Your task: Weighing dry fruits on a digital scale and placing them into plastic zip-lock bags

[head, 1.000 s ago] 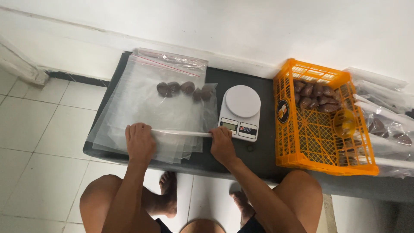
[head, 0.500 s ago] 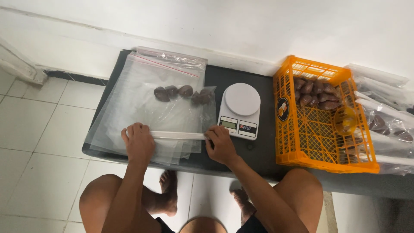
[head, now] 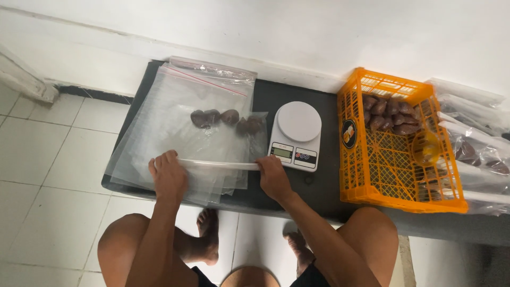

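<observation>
A clear zip bag (head: 212, 143) lies flat on the low dark table (head: 297, 79), with several dark brown fruits (head: 226, 119) inside near its far end. My left hand (head: 169, 175) presses on the left end of the bag's white zip strip (head: 218, 165). At the strip's right end my right hand (head: 272, 176) pinches it. Both hands sit at the near edge of the table, above my knees.
More clear bags (head: 204, 79) are stacked under and behind this one. A white kitchen scale (head: 296, 135) stands right of the bag. An orange plastic crate (head: 396, 141) holds more brown fruits and a small yellow cup. Filled bags (head: 478, 154) lie at the far right.
Both hands have slid slightly along the zip strip; my right hand has shifted a little toward the scale. The bag and fruits stay where they were.
</observation>
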